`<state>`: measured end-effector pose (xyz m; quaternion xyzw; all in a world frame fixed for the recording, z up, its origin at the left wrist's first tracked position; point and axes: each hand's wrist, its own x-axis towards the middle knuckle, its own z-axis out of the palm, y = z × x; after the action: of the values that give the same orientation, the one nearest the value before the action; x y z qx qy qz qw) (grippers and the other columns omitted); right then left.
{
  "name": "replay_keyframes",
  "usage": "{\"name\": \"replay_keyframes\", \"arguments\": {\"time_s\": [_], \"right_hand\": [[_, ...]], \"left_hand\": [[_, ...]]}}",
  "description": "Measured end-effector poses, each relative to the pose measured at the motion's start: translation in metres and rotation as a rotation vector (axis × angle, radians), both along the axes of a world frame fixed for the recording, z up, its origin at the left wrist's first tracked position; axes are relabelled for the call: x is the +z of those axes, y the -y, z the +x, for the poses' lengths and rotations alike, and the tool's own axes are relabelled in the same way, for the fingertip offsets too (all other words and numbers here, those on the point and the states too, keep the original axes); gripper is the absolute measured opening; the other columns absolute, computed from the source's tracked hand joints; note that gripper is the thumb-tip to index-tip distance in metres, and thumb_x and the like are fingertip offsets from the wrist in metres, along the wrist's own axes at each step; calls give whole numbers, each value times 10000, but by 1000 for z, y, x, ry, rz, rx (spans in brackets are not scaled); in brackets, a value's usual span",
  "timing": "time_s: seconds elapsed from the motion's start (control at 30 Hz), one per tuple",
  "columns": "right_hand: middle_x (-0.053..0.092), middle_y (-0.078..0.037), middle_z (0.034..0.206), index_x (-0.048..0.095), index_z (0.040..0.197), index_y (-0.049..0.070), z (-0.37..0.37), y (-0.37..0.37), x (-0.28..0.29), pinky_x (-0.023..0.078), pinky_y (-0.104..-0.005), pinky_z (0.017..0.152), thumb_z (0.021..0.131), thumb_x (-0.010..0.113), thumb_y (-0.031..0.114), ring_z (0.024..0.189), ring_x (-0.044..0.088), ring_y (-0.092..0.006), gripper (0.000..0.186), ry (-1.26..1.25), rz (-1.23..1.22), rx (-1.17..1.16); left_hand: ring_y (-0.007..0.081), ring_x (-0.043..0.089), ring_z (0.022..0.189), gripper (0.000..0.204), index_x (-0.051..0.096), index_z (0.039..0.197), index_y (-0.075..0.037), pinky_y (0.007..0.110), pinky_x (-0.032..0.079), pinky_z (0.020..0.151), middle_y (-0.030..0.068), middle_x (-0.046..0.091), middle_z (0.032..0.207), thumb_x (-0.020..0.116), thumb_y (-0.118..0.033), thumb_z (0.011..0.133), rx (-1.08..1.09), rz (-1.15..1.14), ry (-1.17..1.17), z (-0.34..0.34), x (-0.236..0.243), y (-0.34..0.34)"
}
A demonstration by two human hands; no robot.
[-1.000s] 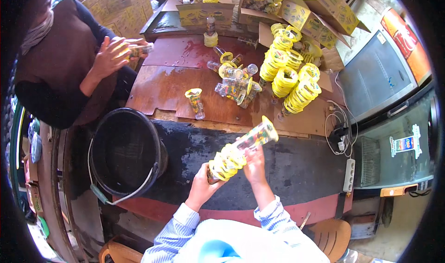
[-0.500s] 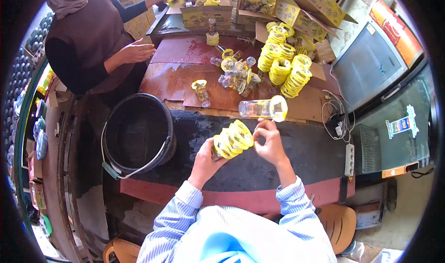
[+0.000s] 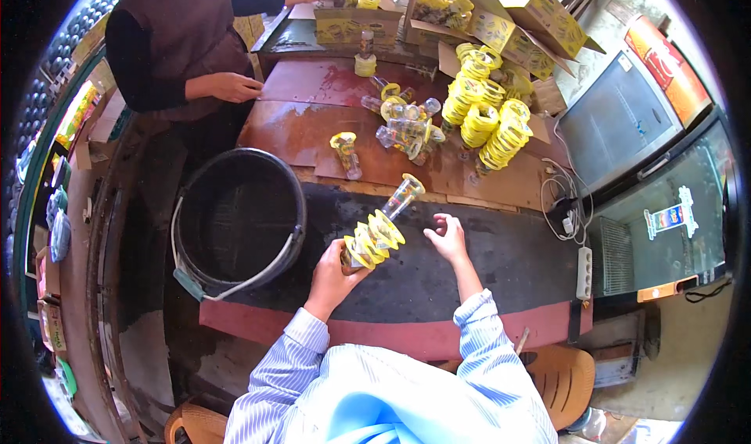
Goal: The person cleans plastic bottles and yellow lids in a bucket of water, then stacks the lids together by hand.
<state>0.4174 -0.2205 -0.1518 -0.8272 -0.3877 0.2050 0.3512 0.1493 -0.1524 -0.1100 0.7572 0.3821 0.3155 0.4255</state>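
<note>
My left hand (image 3: 328, 281) is closed round the bottom of a nested stack of clear cups with yellow collars (image 3: 371, 242), held tilted over the dark tabletop. From the stack's upper end another clear cup (image 3: 400, 200) sticks out, its flared yellow rim pointing up and away. Just to the right, my right hand (image 3: 447, 240) is apart from the stack, fingers loosely bent and spread, holding nothing. Farther off, a single yellow-collared cup (image 3: 346, 156) lies on the reddish-brown board.
A black bucket (image 3: 293, 209) with a wire handle stands at left. Beyond are a pile of loose cups (image 3: 407, 123), tall yellow-collared stacks (image 3: 477, 104) and cardboard boxes (image 3: 356, 28). A co-worker's hand (image 3: 233, 87) rests near the board's left edge. A power strip (image 3: 584, 272) lies at right.
The clear cup at my right hand has gone to the upper end of the stack. My right hand has let go. The co-worker's near hand has lowered.
</note>
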Motion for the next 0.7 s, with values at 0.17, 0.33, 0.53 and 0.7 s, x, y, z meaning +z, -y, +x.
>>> {"name": "replay_keyframes", "arguments": {"time_s": [0.17,0.33,0.53,0.7], "right_hand": [[473,-161,1183,452,1226,53,22,-66,-37,423,-395,922,684,741,295,1091,493,-321,661,218,87,-40],[465,-196,1189,522,1174,34,45,-108,-62,404,-399,948,659,755,356,1123,466,-334,650,196,-35,-45],[603,-134,941,649,897,99,68,-111,-83,459,-360,807,752,669,233,896,589,-282,199,56,79,-35],[545,-99,1052,587,950,-10,44,-112,-48,477,-283,782,833,621,108,943,582,-177,170,-298,450,-128]], "left_hand": [[350,597,867,519,503,979,-9,395,481,700,181,605,927,794,-280,646,43,-11,-64,-11,-24,-22],[357,605,841,545,498,998,-4,407,488,684,189,611,913,792,-297,645,59,-85,-133,-10,-44,-31],[355,604,859,559,496,1000,-7,404,490,710,191,611,929,796,-308,636,29,-222,-221,12,-67,-42],[315,623,882,551,490,997,6,369,493,722,187,615,904,808,-263,636,7,-247,-216,27,-69,-51]]}}
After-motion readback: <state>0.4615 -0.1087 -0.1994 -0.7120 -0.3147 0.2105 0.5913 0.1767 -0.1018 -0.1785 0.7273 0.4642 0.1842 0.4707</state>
